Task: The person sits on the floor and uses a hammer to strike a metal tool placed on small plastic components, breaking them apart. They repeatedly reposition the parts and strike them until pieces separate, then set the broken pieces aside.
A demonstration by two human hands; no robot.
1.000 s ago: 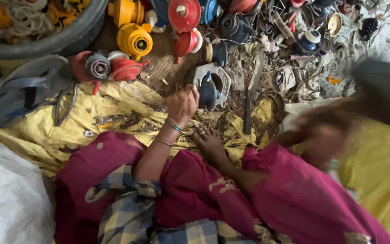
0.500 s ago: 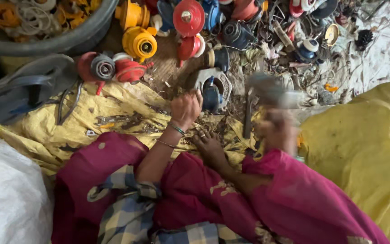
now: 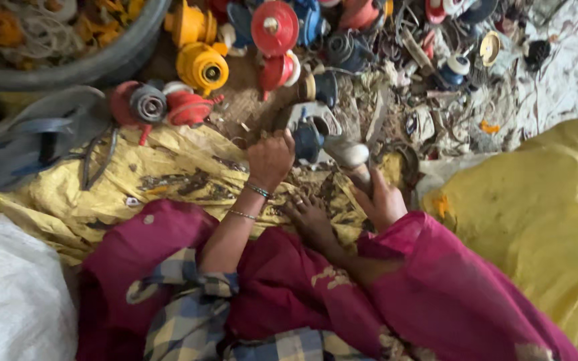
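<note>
While the left hand sat closed in a fist on the blue part, pinning it at the edge of the yellow sheet, the right hand was wrapped tight around the handle of a hammer, whose pale head lay just beside the blue part, to its right. Hammer head was blurred; contact with the part could not be judged. Blue part rested on the dirt floor against a whitish metal piece, directly in front of the person's knees. A bare foot with toe rings lay on the sheet between the two forearms, just below the part. Left wrist carried thin bangles. Lap was covered by magenta cloth over a checked garment. Beyond the hands lay a spread of scrap: two yellow regulator bodies, a red round cap, a red body with a grey coil face, further blue and red pieces mixed with wire and debris. Upper left, a dark tub held yellow and pale scrap. A white sack occupied lower left; a large yellow sack occupied the right side, well apart from the left hand.
</note>
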